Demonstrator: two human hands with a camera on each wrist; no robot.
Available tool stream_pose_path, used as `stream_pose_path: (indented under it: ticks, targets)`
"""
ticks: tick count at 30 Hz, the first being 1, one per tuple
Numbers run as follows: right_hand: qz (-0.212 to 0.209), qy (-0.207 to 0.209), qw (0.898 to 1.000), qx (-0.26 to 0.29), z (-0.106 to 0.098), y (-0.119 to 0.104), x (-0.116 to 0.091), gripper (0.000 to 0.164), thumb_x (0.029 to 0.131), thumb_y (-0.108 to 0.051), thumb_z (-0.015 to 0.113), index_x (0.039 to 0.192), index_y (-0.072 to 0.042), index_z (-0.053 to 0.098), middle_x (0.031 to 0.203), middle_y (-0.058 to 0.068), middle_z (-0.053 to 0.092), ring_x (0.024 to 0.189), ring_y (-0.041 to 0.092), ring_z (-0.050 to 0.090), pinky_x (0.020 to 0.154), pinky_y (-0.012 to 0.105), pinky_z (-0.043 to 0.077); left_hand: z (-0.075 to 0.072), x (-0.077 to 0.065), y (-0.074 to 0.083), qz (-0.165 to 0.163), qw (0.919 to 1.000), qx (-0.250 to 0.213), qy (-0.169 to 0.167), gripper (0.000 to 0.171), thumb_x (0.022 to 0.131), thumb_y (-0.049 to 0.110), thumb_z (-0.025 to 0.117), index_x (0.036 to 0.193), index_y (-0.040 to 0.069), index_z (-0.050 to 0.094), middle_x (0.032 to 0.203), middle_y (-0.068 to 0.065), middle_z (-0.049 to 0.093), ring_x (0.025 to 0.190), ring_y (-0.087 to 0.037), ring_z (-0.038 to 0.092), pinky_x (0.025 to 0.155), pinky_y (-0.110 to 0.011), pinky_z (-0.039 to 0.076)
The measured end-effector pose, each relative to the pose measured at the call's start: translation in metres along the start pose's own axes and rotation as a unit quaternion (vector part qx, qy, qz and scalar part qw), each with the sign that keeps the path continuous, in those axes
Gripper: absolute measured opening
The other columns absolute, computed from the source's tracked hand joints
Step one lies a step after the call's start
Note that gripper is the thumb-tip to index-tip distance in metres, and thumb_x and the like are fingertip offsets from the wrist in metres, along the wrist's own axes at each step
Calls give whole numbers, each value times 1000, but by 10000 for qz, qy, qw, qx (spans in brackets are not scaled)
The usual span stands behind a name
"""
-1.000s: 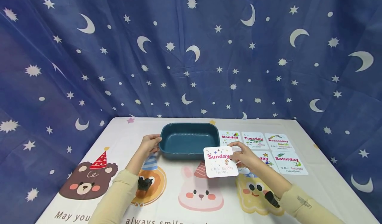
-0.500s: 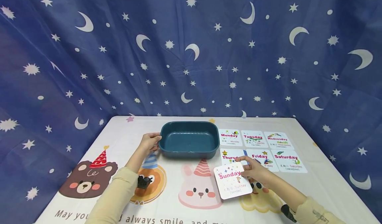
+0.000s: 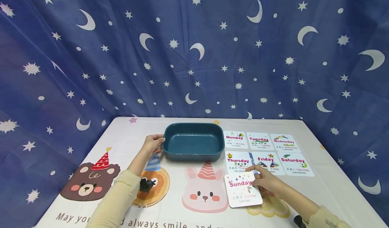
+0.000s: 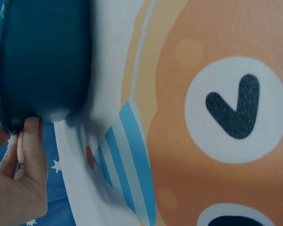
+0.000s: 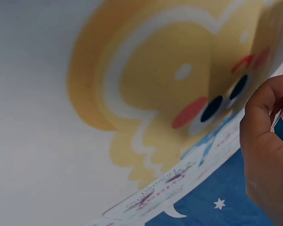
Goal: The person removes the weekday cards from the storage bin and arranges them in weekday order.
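Note:
My left hand (image 3: 153, 143) grips the left end of a dark teal plastic basin (image 3: 193, 157), thumb at the rim. In the left wrist view, the fingers (image 4: 34, 146) press against the outside of the basin wall (image 4: 45, 61). With my right hand (image 3: 267, 181) I pinch the right edge of a white Sunday card (image 3: 241, 196), its printed face up, just below the Thursday card (image 3: 237, 159). In the right wrist view, the right hand (image 5: 269, 146) is at the right edge and mostly hides that card.
Right of the basin lie two rows of cards: Monday (image 3: 234, 142), Tuesday (image 3: 259, 143) and Wednesday (image 3: 285, 145) behind, Thursday, Friday (image 3: 267, 159) and Saturday (image 3: 297, 169) in front. A cartoon-printed tablecloth (image 3: 133, 128) covers the table. A blue star-and-moon curtain (image 3: 164, 56) hangs behind.
My right hand has carried the Sunday card right and toward me, from beside the basin's corner to below the Thursday card, uncovering Thursday and Friday. The left hand keeps its grip on the basin.

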State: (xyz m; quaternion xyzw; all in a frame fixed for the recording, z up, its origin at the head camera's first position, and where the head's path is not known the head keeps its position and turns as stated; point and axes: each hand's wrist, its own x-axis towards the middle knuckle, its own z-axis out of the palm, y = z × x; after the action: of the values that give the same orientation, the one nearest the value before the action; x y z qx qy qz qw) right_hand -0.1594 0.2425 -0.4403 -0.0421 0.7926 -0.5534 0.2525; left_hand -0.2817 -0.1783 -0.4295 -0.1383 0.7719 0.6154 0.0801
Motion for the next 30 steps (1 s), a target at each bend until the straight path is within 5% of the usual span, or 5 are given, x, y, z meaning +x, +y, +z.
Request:
stream_pose_path:
  ticks: [6,10,18,30]
  targets:
    - [-87,30,9999,-44,0,12,-1,47,83,4,58,124,8,37,82,6,68,62,15,64,54,25,53,2,-1,-1,-2,10000,-7,29,38,95,10,55,130,-5,51,126,-25,56,71,-7,63,62,-21,55]
    - [-303,321,9967,-675,0,18,0,43,79,3,67,115,8,44,70,5,65,52,13,60,47,22,49,4,-1,-2,8,10000,28,29,38,94,10,55,130,-4,52,126,-26,56,75,-9,64,64,-23,56]
    - [-387,1414,9651,-2172,13,18,-1,39,70,-3,78,101,-3,54,62,2,46,45,12,45,39,17,39,4,-1,-2,47,10000,-19,34,38,95,10,54,129,-4,52,125,-26,56,73,-9,62,60,-20,54]
    - [-253,1809,9500,-2532,21,12,3,38,67,-1,80,96,-4,55,66,4,47,57,15,44,44,18,38,1,-2,0,29,9999,-41,87,36,94,10,55,128,-4,53,108,-18,63,65,-6,60,56,-18,52]
